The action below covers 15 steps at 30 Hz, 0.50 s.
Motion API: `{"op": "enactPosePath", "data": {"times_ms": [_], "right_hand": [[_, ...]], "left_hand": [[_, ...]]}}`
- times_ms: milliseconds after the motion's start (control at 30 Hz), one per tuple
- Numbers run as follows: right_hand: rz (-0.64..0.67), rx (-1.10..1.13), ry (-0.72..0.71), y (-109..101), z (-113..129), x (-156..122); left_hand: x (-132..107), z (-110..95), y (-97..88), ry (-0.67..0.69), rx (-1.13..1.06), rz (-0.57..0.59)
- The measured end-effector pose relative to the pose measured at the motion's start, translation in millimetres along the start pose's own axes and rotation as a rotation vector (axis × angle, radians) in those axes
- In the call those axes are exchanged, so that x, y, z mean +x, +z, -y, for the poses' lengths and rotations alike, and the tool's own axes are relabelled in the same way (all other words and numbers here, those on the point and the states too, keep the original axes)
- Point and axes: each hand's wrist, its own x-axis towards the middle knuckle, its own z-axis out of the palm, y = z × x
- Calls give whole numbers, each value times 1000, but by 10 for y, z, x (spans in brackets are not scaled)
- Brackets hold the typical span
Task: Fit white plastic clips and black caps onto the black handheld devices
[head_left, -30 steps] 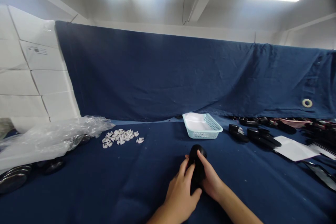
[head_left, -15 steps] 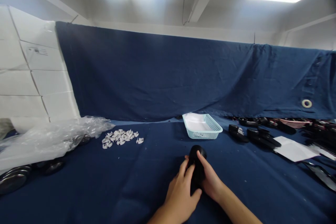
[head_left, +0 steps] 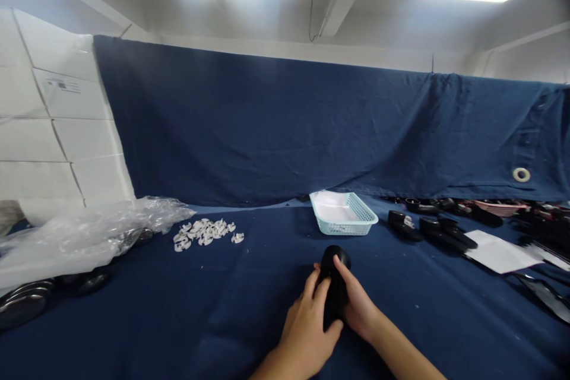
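A black round-ended piece [head_left: 337,295] is sitting between the left hand [head_left: 307,325] and right hand [head_left: 360,309], both grasping it over the tabletop [head_left: 214,309], seemingly a two-handed working step calling next for steady grip, while a light-blue perforated basket [head_left: 348,228] is standing beyond them.

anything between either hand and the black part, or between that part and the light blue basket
Nothing visible: the left hand and right hand both touch the black part. Between it and the light blue basket, only dark blue cloth shows.
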Motion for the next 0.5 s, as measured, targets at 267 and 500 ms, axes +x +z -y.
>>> {"op": "enactPosePath", "data": {"times_ms": [267, 500], "right_hand": [[-2, -40, 0, 41, -5, -35], [6, -39, -13, 53, -3, -41]], "left_hand": [[-9, -14, -20, 2, -25, 5], [-1, 0, 9, 0, -9, -18]]}}
